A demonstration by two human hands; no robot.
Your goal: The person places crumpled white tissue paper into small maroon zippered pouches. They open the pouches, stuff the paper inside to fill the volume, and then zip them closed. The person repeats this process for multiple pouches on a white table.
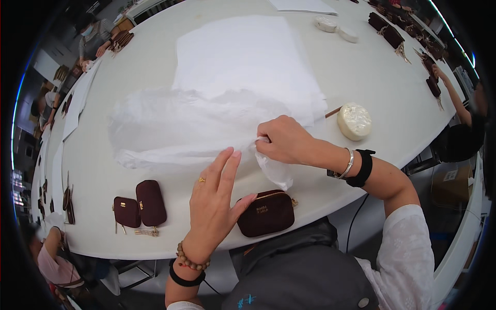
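My right hand [285,139] is closed on a bunched end of thin white tissue paper [181,124], and a crumpled tail of it hangs below the fist. My left hand [214,194] is open, with fingers stretched toward the paper's near edge. Its thumb reaches the top left corner of a dark maroon zip pouch [266,214] that lies at the table's near edge; I cannot tell if they touch. Farther left lie two smaller maroon pouches [127,211] [151,202] side by side, with a gold tassel [148,232] beneath them.
A stack of white sheets [237,51] lies beyond the tissue. Right of my right hand sits a round cream roll [354,121] in clear wrap; more rolls [336,28] lie farther back. Other people [95,36] work around the table [139,72], near more maroon pouches [386,30].
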